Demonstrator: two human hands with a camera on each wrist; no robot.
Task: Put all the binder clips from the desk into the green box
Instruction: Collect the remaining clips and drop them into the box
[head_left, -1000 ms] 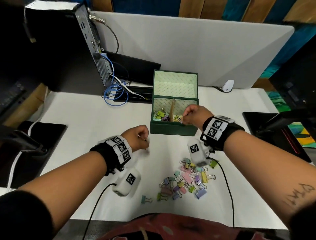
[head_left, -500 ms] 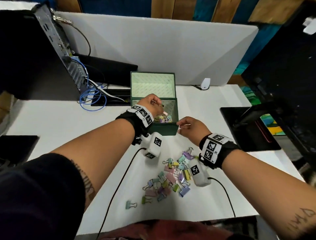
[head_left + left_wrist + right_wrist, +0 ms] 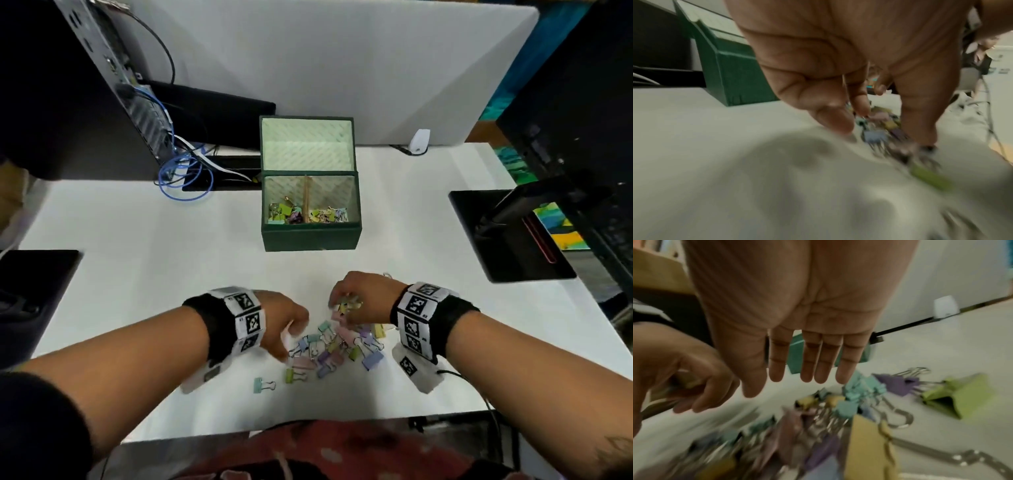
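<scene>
Right hand [image 3: 359, 296] fingers [image 3: 807, 366] straight and spread in the right wrist view, hovering over the pile, nothing clearly gripped; the head view shows clips right under the fingertips, contact hard to confirm. Left hand [image 3: 282, 320] fingers [image 3: 830, 118] curled down toward the left edge of the pile, tips near a pink clip; whether they pinch anything I cannot tell, too much blur. Binder clips [image 3: 337, 346], pastel mix, sit heaped on the white desk [image 3: 137, 274] between both hands, one teal clip [image 3: 263, 384] and one green clip [image 3: 294, 376] lying apart at the near-left. Green box [image 3: 310, 236] stands open beyond the pile, well apart from the hands, lid up, some clips already in both halves of a divided interior. Judgement: clips are light, stiff, small, with loose wire handles that snag each other, so expect clumps; best taken by the coloured body or scooped several at once. Lower part of both wrist views is smeared; clip count not readable. Desk front edge cut off by the person's lap.
</scene>
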